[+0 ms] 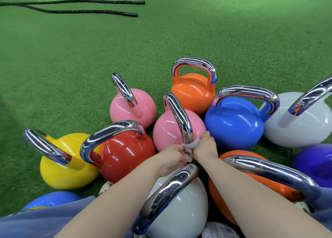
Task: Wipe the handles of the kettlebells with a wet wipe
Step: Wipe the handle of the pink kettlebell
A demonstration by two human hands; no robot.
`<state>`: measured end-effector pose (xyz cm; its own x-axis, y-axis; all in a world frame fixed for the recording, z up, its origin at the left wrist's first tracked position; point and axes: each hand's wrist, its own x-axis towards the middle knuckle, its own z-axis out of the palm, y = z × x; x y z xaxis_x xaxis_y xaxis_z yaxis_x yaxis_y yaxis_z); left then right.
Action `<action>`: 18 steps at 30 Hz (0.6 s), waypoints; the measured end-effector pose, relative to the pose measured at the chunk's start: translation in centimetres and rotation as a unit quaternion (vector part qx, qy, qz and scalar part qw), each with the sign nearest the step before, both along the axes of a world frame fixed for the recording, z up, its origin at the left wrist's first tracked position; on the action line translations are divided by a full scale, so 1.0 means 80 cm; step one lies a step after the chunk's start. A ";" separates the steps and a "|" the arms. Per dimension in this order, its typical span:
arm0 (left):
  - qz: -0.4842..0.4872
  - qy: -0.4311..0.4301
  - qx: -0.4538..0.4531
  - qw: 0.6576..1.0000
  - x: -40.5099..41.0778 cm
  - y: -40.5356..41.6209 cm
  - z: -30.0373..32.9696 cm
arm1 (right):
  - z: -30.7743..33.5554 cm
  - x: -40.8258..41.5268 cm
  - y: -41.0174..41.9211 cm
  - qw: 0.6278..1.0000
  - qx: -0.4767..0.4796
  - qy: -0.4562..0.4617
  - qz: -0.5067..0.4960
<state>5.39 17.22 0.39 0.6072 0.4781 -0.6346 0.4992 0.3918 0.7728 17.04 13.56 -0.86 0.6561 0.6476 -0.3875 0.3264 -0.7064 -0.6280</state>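
Note:
Several coloured kettlebells with chrome handles stand clustered on green turf. The nearer pink kettlebell (168,129) is in the middle, and its chrome handle (179,117) arches toward me. A white wet wipe (190,147) is wrapped round the near leg of that handle. My right hand (205,146) grips the wipe against the handle from the right. My left hand (175,155) pinches the wipe's other end from the left. Both forearms reach over a white kettlebell (181,207).
Around the pink one stand a red kettlebell (125,153), a yellow (62,169), a second pink (142,110), an orange (192,92), a blue (233,124), another white (305,126), a purple (316,162) and a near orange (221,189). Black battle ropes (89,11) lie far left on the turf.

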 end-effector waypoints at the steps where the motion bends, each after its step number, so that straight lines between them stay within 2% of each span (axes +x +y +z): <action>1: 0.009 0.001 -0.018 1.000 0.001 -0.002 0.000 | -0.003 0.001 0.002 1.000 -0.017 -0.014 -0.020; 5: 0.053 -0.027 -0.078 0.995 0.001 -0.001 0.003 | -0.006 0.004 0.006 0.993 -0.068 -0.040 -0.086; 8: 0.078 -0.049 -0.084 0.992 -0.003 0.004 0.004 | -0.007 0.006 0.008 0.994 -0.089 -0.019 -0.062; 10: 0.070 -0.065 -0.056 0.994 -0.005 0.005 0.011 | -0.009 0.005 0.010 0.991 -0.095 0.042 -0.079; 12: 0.069 -0.089 -0.019 0.993 -0.005 0.008 0.017 | -0.011 0.000 0.011 0.978 -0.074 0.158 -0.113; 14: 0.073 -0.094 0.003 0.993 -0.003 0.012 0.019 | -0.010 -0.010 0.011 0.946 -0.034 0.292 -0.138; 15: 0.070 -0.088 0.013 0.994 -0.002 0.014 0.020 | -0.008 -0.015 0.010 0.932 -0.021 0.331 -0.148; 18: 0.053 -0.046 0.058 0.996 0.004 0.014 0.026 | -0.010 -0.018 0.012 0.926 0.005 0.349 -0.142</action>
